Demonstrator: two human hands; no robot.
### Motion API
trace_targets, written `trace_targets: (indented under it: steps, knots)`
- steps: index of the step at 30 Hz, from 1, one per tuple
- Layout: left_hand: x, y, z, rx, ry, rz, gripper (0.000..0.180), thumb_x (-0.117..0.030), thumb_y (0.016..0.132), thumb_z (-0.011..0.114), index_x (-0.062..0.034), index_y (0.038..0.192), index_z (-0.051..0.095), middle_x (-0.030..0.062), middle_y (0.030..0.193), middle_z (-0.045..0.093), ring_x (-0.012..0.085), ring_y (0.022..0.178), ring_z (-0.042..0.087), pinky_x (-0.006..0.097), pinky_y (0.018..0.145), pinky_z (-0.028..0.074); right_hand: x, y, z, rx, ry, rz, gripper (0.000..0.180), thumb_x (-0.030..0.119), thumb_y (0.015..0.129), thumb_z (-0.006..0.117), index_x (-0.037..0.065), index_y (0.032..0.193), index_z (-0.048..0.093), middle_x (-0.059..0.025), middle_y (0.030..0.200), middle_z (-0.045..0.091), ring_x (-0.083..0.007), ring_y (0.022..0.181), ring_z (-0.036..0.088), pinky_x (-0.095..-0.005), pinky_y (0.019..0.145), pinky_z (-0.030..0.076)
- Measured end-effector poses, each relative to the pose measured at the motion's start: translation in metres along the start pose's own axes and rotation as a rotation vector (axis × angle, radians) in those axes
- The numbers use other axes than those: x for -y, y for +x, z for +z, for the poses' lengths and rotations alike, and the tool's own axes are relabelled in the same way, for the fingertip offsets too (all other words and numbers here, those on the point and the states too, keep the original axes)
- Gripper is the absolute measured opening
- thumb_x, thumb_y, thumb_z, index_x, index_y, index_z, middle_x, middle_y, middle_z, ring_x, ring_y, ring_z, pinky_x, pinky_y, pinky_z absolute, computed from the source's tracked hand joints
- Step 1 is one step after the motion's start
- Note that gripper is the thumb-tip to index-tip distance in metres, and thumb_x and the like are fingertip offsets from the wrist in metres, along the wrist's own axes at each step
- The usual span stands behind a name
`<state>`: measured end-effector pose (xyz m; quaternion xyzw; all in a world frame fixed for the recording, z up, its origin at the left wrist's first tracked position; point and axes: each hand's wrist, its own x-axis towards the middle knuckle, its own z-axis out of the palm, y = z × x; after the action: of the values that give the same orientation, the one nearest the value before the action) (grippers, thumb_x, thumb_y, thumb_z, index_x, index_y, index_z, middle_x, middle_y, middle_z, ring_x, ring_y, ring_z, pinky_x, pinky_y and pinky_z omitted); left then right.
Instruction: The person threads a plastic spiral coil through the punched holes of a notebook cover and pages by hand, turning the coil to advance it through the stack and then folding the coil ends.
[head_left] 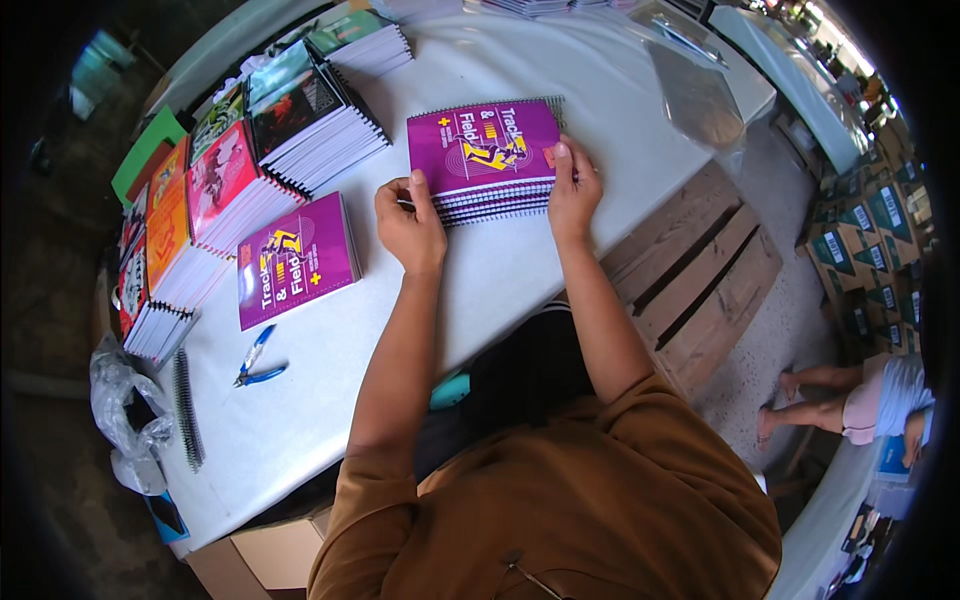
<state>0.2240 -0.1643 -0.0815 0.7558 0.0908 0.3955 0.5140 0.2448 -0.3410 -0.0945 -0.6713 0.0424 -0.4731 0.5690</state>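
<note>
A stack of purple spiral-bound books point(435, 155) lies on the white-covered table in front of me, coils along its near and far edges. My left hand point(412, 222) is closed at the stack's near left corner, thumb up and fingers curled. On the right side, my right hand point(575, 195) grips the edge, its thumb over the top cover. Left of the stack rests another purple book pile point(335, 235) with no coil that I can see. Blue-handled cutting pliers point(258, 358) lie nearer to me, partly spread.
Stacks of bound books with red point(225, 180), orange point(167, 225) and dark covers point(295, 105) line the table's left side. Near them are a black coil point(186, 410) and a clear plastic bag point(130, 410). A wooden pallet point(700, 265) and cartons point(865, 240) stand right; another person point(870, 395) is beyond.
</note>
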Motion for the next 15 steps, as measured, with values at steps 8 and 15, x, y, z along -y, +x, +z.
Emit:
trace_targets:
  steps: [8,15]
  knots:
    - [-0.001,0.0,0.007,-0.026,-0.006,-0.08,0.033,-0.032,0.089,0.056,0.0012,0.09,0.06,0.0082,0.065,0.059,0.0138,0.058,0.054,0.026,0.056,0.044,0.004,0.001,-0.002,0.078,0.149,0.351,0.041,0.03,0.087,0.06,-0.003,0.113,0.059,-0.0116,0.096,0.067,-0.012,0.086,0.06,-0.0237,0.079,0.045]
    - [0.0,0.002,0.0,0.236,-0.179,-0.229,0.036,-0.029,0.093,0.05,-0.001,0.113,0.061,0.0122,0.097,0.065,0.0135,0.085,0.06,0.025,0.08,0.045,-0.011,0.001,-0.005,0.164,0.143,0.223,0.041,0.022,0.088,0.06,-0.004,0.119,0.053,-0.0132,0.102,0.064,-0.0137,0.088,0.06,-0.0232,0.08,0.045]
